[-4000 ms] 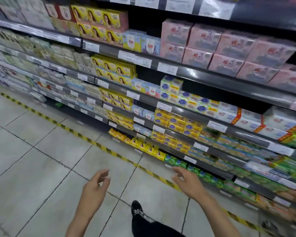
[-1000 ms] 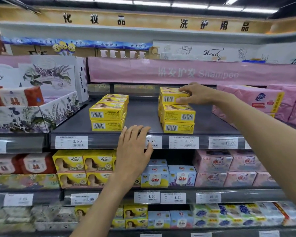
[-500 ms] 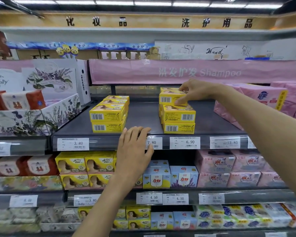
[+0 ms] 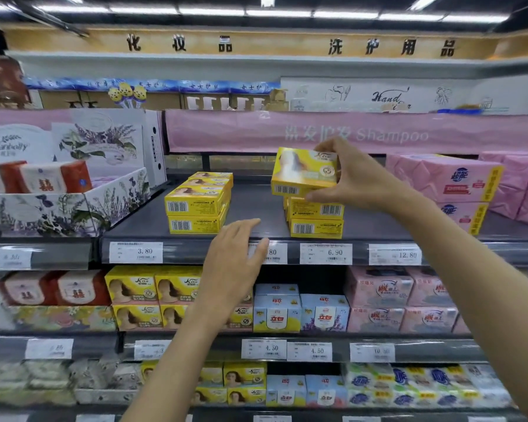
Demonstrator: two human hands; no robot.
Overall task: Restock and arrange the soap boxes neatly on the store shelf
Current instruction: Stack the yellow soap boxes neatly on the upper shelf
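Observation:
My right hand grips a yellow soap box, tilted up with its printed face toward me, just above a stack of two yellow soap boxes on the dark top shelf. A second stack of yellow boxes, two high and running back in a row, stands to the left. My left hand hovers with straight fingers at the shelf's front edge, between the two stacks, over the price rail.
Pink soap packs fill the shelf's right end. A floral display carton with red-and-white packs stands at the left. Lower shelves hold yellow boxes, blue boxes and pink boxes. Price tags line the rail.
My right hand has lifted the top yellow box off the right stack and tipped its face toward me. My left hand has stayed at the shelf edge.

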